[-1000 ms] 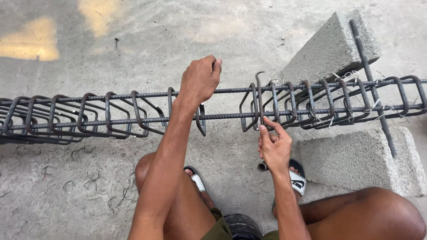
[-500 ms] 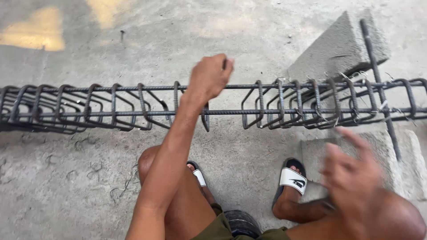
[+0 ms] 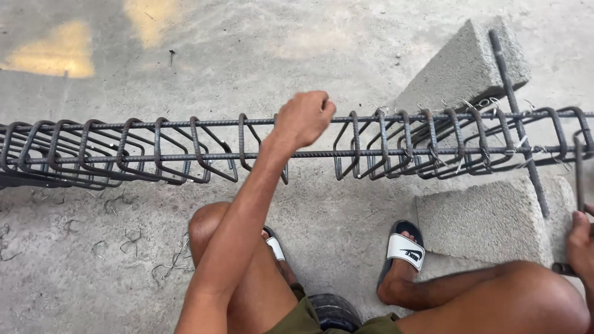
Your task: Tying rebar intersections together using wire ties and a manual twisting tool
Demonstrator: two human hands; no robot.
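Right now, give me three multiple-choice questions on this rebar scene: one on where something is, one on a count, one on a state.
1. Where is the left hand?
A. on the top bar of the rebar cage
B. flat on the floor
C. on a knee

2. How many concrete blocks lie near the cage's right end?
A. one
B. two
C. four

3. How is the left hand?
A. spread open
B. closed around the bar
C. holding a sandal

Answers: 1 A, the fist sits on the upper long bar. 2 B, one block lies beyond the cage and one on the near side. 3 B, the fingers curl over the bar.
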